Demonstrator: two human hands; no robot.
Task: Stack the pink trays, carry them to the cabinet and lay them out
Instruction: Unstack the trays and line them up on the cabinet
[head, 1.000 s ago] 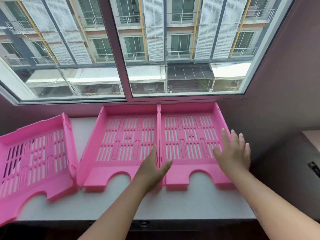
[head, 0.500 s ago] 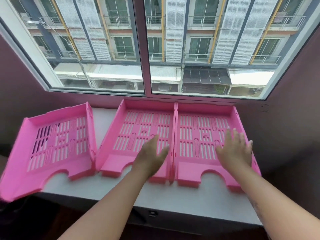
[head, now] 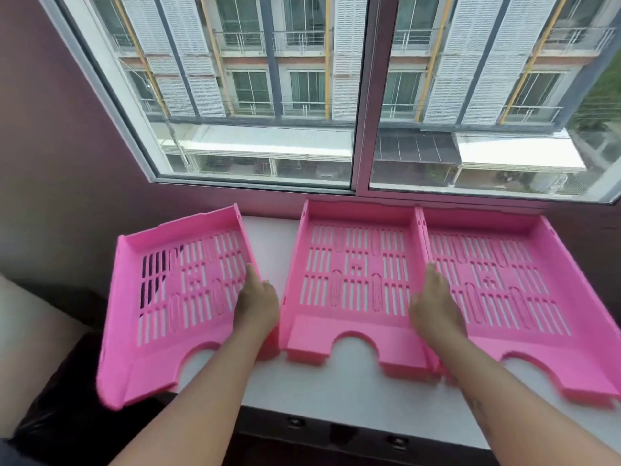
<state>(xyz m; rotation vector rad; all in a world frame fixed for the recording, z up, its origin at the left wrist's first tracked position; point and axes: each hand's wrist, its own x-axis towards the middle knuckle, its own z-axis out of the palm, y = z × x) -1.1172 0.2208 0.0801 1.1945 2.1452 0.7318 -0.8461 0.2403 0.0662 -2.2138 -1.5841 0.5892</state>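
Observation:
Three pink slotted trays lie side by side on a white window sill (head: pixel 268 243). The left tray (head: pixel 174 297) is turned at an angle and hangs over the sill's left end. The middle tray (head: pixel 353 274) and the right tray (head: pixel 504 280) touch along their side walls. My left hand (head: pixel 258 302) rests in the gap between the left and middle trays, its fingers over the left tray's right wall. My right hand (head: pixel 437 304) lies on the joined walls of the middle and right trays, thumb on the middle tray's side. Neither grip is clear.
A large window (head: pixel 363 95) stands directly behind the trays, with purple walls on both sides. The sill's front edge (head: pixel 336 408) drops to a dark panel with round fittings. A dark object and a pale surface lie low on the left.
Both hands have shifted left, from the right tray's two sides to the middle tray's two sides. The view has swung left, bringing the whole left tray into sight.

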